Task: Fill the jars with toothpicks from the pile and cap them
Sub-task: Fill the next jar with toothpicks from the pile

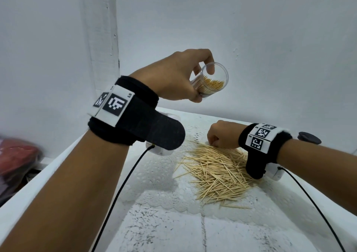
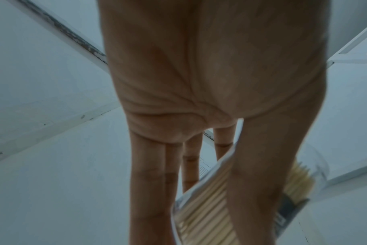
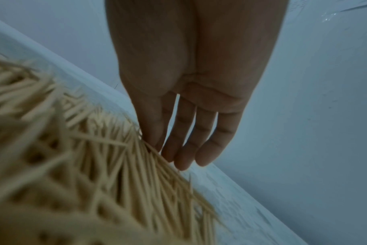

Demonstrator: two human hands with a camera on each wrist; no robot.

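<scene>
My left hand (image 1: 203, 84) holds a clear plastic jar (image 1: 219, 73) in the air above the table's far edge. The jar is tilted with its open mouth towards me, and it is partly full of toothpicks (image 1: 213, 84). In the left wrist view the thumb and fingers of the left hand (image 2: 212, 174) wrap around the jar (image 2: 203, 207). A loose pile of toothpicks (image 1: 216, 172) lies on the table. My right hand (image 1: 212, 142) is down at the pile's far edge. Its thumb and forefinger (image 3: 157, 145) pinch a few toothpicks from the pile (image 3: 94, 165). No cap is in view.
A white lace mat (image 1: 160, 174) covers the white table under the pile. A white wall stands close behind. Red and dark bundles (image 1: 17, 160) lie beyond the table's left edge. A dark round object (image 1: 309, 138) sits at the right. Black cables hang from both wrists.
</scene>
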